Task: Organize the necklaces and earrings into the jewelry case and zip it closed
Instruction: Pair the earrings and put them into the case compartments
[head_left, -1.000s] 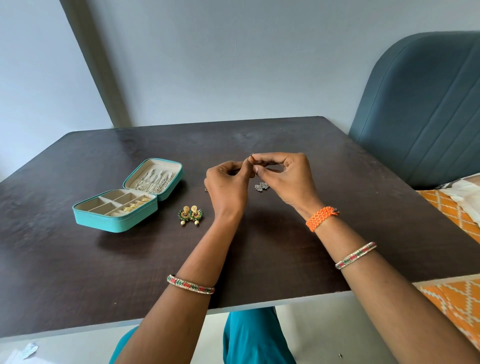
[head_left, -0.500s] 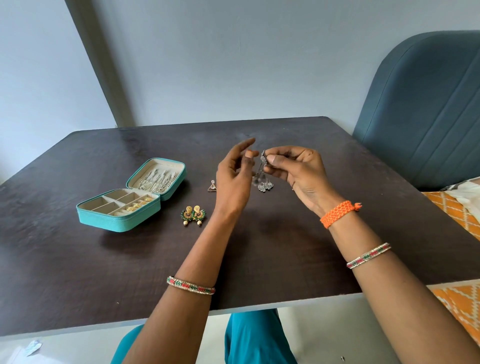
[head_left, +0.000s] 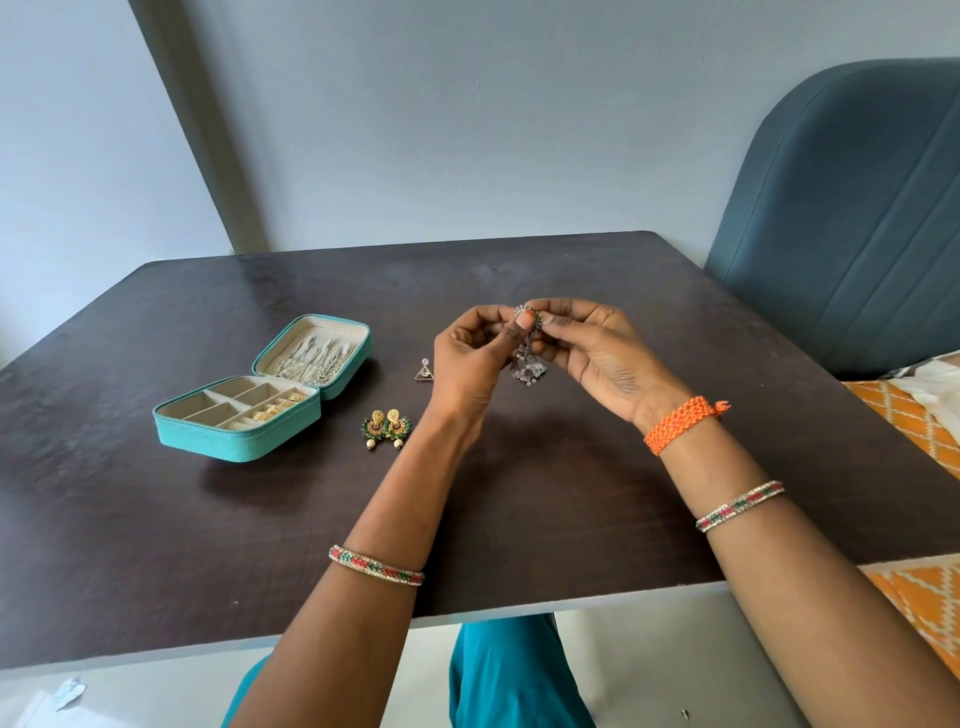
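Note:
A teal jewelry case (head_left: 236, 446) lies open on the left of the dark table (head_left: 519, 493). Silver necklaces (head_left: 311, 356) hang in its lid and gold earrings (head_left: 272, 410) sit in one tray compartment. Above the table's middle, my left hand (head_left: 470, 358) and my right hand (head_left: 597, 345) both pinch the top of a silver dangling earring (head_left: 527, 364), which hangs between them. A pair of gold and green earrings (head_left: 385, 427) lies right of the case. One small triangular earring (head_left: 424, 371) lies beside my left hand.
A blue-grey padded chair back (head_left: 852, 218) stands at the table's right. Orange patterned fabric (head_left: 914, 431) lies beyond the right edge. The wall runs close behind the table's far edge.
My left hand, which had opened and let go half a second ago, has closed again on the silver earring's top. Both hands sit slightly higher, the earring now hanging off the table.

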